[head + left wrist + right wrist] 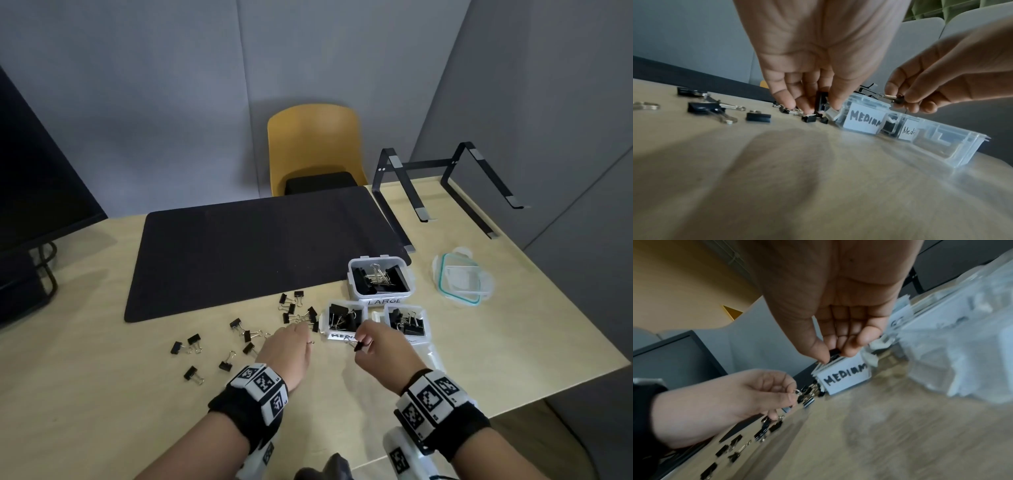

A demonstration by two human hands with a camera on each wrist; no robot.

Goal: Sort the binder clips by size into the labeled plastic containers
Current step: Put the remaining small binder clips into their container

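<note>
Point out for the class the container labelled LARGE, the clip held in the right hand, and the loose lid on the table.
LARGE container [409, 272]: head view, on its right rim.
Clip in the right hand [358, 346]: head view, on its black body.
Loose lid [460, 279]: head view, on its clear centre panel.

Grey panel walls [171, 85] closed in the corner, meeting at a seam on the right. A yellow chair [313, 137] with a dark seat pad stood pushed against the far edge of the pale wood worktop [513, 325]. A black mat [257, 250] covered the worktop's middle, and a black metal laptop stand [445, 185] sat at the far right corner. A dark monitor [34, 178] stood at the left. Soft, even light cast faint shadows.
</note>
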